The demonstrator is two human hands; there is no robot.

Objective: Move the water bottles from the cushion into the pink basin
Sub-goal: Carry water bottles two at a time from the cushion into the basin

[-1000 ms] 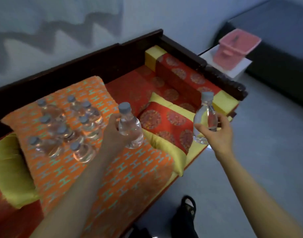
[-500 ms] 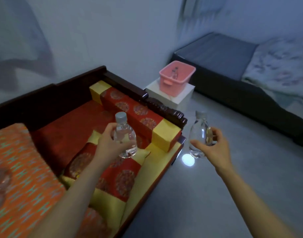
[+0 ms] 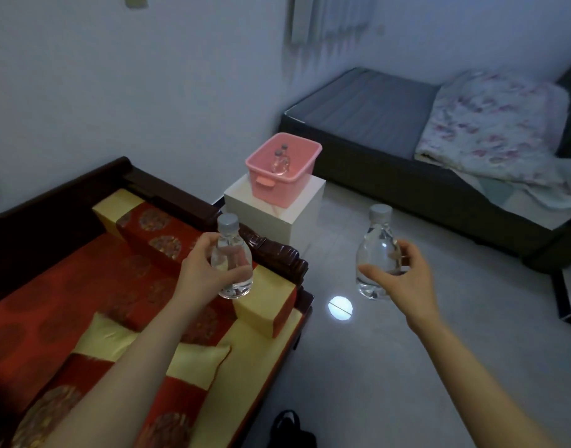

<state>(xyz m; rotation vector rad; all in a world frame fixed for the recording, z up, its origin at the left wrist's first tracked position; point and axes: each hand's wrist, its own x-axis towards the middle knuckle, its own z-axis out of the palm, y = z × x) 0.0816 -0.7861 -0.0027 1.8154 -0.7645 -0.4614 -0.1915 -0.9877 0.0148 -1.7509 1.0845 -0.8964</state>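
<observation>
Left hand [image 3: 202, 270] wraps its fingers around an upright clear water bottle [image 3: 231, 261], held at about 9 o'clock above the end of the red and yellow sofa [image 3: 84, 286]. Right hand [image 3: 403, 279] curls around a second bottle [image 3: 376, 257] at about 3 o'clock, above the grey floor [image 3: 390, 367]; a round light spot [image 3: 340, 307] lies between the two bottles. Compared with a second ago, the orange cushion with the remaining bottles has left view and both bottles have come off the seat area. Farther off, toward 12 o'clock, the pink basin [image 3: 279, 185] sits on a white cube [image 3: 297, 218], larger and nearer than before, with two bottles [image 3: 281, 161] standing inside. Beyond, at 2 o'clock, lies a dark bed [image 3: 374, 105].
</observation>
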